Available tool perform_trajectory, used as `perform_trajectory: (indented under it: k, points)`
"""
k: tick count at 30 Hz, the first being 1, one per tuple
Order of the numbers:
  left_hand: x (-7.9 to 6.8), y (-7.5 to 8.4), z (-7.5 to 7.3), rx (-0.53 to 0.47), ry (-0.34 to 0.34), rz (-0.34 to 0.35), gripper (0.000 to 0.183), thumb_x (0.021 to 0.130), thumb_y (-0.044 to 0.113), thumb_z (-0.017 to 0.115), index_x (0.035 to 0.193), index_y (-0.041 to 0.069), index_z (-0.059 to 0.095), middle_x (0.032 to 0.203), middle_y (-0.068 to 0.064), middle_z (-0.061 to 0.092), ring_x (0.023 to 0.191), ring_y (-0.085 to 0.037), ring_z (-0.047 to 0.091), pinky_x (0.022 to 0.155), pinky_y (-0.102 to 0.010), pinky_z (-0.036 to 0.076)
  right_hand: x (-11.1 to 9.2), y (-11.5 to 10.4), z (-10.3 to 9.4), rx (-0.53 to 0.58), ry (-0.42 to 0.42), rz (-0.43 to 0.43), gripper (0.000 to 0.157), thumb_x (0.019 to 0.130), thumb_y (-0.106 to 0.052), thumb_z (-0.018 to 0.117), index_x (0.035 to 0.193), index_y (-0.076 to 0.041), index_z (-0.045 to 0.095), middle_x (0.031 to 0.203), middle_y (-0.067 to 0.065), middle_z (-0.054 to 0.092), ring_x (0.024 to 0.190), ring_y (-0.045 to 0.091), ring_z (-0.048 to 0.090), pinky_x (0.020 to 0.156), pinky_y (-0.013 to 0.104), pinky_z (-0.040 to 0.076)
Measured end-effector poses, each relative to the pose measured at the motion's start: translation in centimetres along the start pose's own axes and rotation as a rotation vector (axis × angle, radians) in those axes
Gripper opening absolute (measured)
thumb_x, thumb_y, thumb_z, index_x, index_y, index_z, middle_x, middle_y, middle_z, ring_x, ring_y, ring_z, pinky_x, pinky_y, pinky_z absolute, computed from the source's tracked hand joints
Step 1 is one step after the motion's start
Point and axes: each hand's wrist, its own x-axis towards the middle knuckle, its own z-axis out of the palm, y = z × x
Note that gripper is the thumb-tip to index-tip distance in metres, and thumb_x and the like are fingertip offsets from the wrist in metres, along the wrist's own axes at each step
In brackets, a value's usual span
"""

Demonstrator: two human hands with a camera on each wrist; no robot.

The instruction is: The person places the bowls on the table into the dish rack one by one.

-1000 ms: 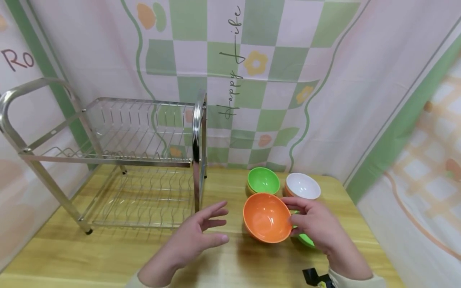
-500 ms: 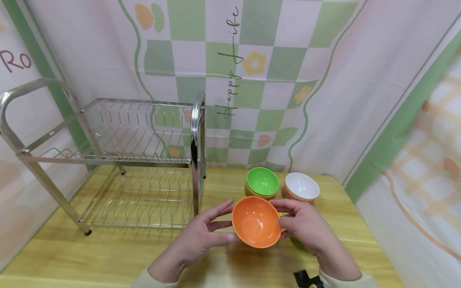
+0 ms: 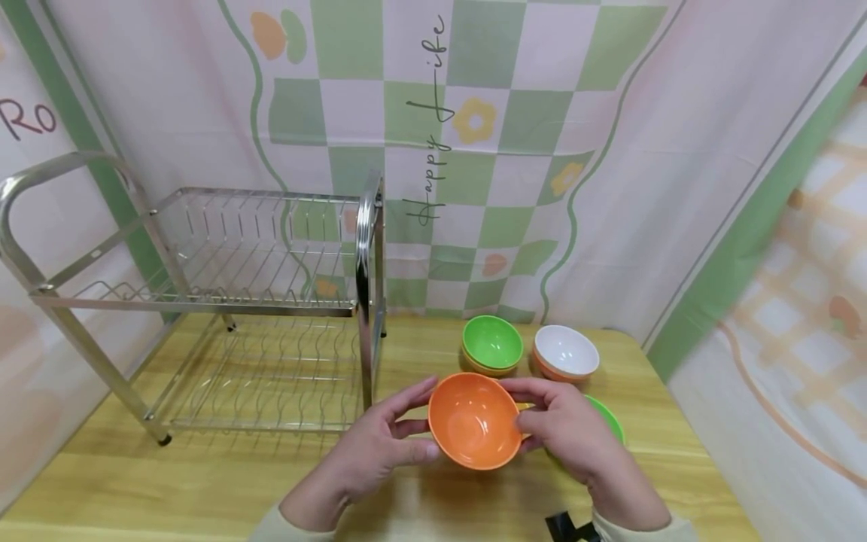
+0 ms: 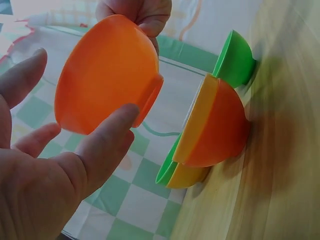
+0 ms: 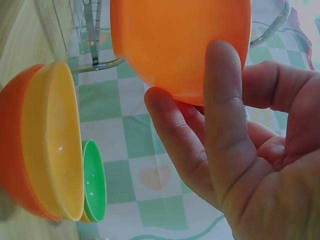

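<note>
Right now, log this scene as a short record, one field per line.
Held: orange bowl, tilted, raised above the wooden table
Right hand: grips its right side
Left hand: fingers spread by its left side, contact unclear
Stacks: green bowl with yellow beneath; white bowl with orange beneath; yellow bowl with orange beneath
Partly hidden by right hand: second green bowl
Table's left: two-tier metal rack
</note>
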Motion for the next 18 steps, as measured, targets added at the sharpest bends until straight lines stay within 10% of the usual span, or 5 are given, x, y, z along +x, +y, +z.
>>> perform_trajectory:
  k: [18]
  points:
    - [0.19, -0.79, -0.68, -0.080, -0.016, 0.000, 0.085, 0.084, 0.009, 0.082, 0.155, 0.008, 0.035, 0.148, -0.018, 0.038, 0.121, -0.034, 0.056, 0.094, -0.039, 0.053, 0.05, -0.13, 0.96, 0.023, -0.004, -0.014, 0.053, 0.077, 0.010, 0.060, 0.130, 0.008, 0.059, 0.120, 0.021, 0.064, 0.086, 0.031, 0.066, 0.062, 0.043, 0.061]
